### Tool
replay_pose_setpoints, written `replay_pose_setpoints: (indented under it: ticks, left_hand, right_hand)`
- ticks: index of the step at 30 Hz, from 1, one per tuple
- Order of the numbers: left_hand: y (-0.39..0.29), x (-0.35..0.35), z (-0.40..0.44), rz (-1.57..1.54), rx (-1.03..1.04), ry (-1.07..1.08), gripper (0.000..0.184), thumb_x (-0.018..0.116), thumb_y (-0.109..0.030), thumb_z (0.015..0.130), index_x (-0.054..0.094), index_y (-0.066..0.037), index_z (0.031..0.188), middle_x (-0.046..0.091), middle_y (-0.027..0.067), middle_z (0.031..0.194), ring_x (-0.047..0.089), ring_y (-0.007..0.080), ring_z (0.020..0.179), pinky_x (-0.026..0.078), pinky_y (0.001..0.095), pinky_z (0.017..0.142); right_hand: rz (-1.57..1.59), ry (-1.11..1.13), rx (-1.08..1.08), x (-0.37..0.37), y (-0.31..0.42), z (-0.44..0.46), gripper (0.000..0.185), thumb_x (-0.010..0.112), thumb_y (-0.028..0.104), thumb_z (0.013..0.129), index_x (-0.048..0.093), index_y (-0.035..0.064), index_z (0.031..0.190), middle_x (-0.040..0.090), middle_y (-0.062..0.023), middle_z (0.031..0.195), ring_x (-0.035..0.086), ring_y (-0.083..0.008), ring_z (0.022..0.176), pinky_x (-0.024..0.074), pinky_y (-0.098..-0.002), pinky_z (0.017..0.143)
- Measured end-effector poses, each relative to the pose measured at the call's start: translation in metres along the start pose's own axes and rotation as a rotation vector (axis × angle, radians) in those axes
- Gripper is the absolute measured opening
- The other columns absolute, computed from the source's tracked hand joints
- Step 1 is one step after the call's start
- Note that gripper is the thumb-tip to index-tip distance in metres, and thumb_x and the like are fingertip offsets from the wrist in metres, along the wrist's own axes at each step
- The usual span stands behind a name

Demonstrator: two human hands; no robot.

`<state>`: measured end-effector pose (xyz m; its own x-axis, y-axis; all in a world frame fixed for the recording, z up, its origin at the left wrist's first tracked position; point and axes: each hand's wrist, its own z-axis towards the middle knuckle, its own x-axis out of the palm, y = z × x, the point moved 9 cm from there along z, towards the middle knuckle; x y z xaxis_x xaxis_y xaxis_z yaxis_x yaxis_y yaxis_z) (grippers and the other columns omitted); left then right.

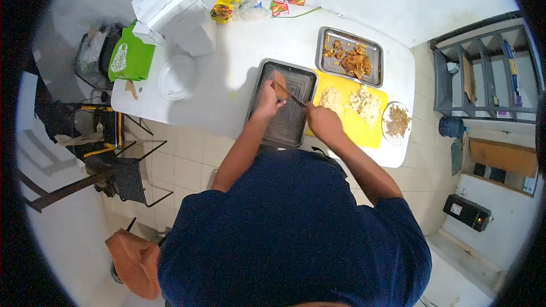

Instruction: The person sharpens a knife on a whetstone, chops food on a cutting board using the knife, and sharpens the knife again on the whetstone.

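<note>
Over a dark metal tray [305,74], my left hand [267,101] is closed around an orange-brown, wedge-like piece [279,84] whose kind I cannot make out. A knife [298,101] is gripped in my right hand [323,123], its blade pointing left toward that piece. Whether the blade touches it I cannot tell. To the right, a yellow cutting board [364,136] carries a pale minced heap [330,99] and a pile of whitish chopped pieces [364,104]. My right hand is over the board's left edge.
A second metal tray [377,51] holds browned pieces. At the right edge stands a white plate [389,131] of brownish shreds. Packets [227,5], small red-green boxes [278,7], a white box [165,5], a green bag [132,54] and a clear round container [177,77] occupy the back and left.
</note>
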<state>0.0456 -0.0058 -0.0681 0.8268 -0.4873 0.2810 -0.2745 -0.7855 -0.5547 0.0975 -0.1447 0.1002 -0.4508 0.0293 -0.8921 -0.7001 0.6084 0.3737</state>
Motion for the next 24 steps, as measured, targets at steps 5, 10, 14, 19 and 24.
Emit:
replay_pose_setpoints:
  ticks: [5, 10, 14, 19, 24]
  left_hand:
    - [-0.011, 0.018, 0.006, -0.128, 0.090, 0.410, 0.032, 0.032, -0.039, 0.091, 0.049, -0.014, 0.102, 0.055, 0.0008, 0.095, 0.052, 0.0146, 0.079, 0.040, 0.0306, 0.050]
    - [-0.021, 0.039, -0.027, -0.172, 0.068, 0.626, 0.032, 0.030, -0.036, 0.092, 0.050, -0.011, 0.100, 0.055, 0.0058, 0.081, 0.051, 0.0160, 0.063, 0.033, 0.0265, 0.041]
    - [-0.013, 0.038, -0.027, -0.174, 0.051, 0.477, 0.034, 0.030, -0.037, 0.092, 0.051, -0.011, 0.097, 0.055, 0.0073, 0.079, 0.052, 0.0160, 0.064, 0.034, 0.0265, 0.043]
    - [-0.017, 0.026, -0.024, -0.165, 0.106, 0.238, 0.033, 0.031, -0.037, 0.092, 0.052, -0.012, 0.096, 0.056, 0.0047, 0.082, 0.054, 0.0168, 0.072, 0.041, 0.0319, 0.055]
    - [-0.015, 0.019, -0.025, -0.349, 0.052, 0.213, 0.033, 0.033, -0.036, 0.091, 0.054, -0.012, 0.097, 0.058, 0.0043, 0.082, 0.056, 0.0188, 0.072, 0.042, 0.0342, 0.055]
  right_hand:
    - [0.941, 0.513, 0.383, 0.022, -0.040, -0.006, 0.029, 0.053, 0.032, 0.091, 0.058, 0.0033, 0.090, 0.048, -0.0055, 0.053, 0.045, -0.0151, 0.039, 0.0361, -0.0303, 0.035]
    - [0.667, 0.323, 0.329, 0.014, -0.095, 0.029, 0.031, 0.051, 0.033, 0.092, 0.058, 0.0029, 0.093, 0.052, -0.0081, 0.055, 0.051, -0.0141, 0.041, 0.0391, -0.0299, 0.036]
    - [-0.043, -0.103, 0.113, -0.036, -0.047, 0.024, 0.031, 0.047, 0.030, 0.092, 0.057, 0.0006, 0.089, 0.060, -0.0247, 0.068, 0.062, -0.0416, 0.070, 0.0491, -0.0493, 0.059]
    - [-0.139, -0.066, -0.101, -0.006, -0.004, -0.008, 0.017, 0.050, 0.019, 0.088, 0.056, 0.0034, 0.089, 0.062, -0.0175, 0.069, 0.064, -0.0322, 0.061, 0.0499, -0.0437, 0.052]
    - [0.970, 0.585, 0.359, 0.025, -0.022, -0.022, 0.031, 0.055, 0.037, 0.091, 0.054, 0.0065, 0.086, 0.047, -0.0011, 0.055, 0.043, -0.0094, 0.039, 0.0339, -0.0243, 0.036]
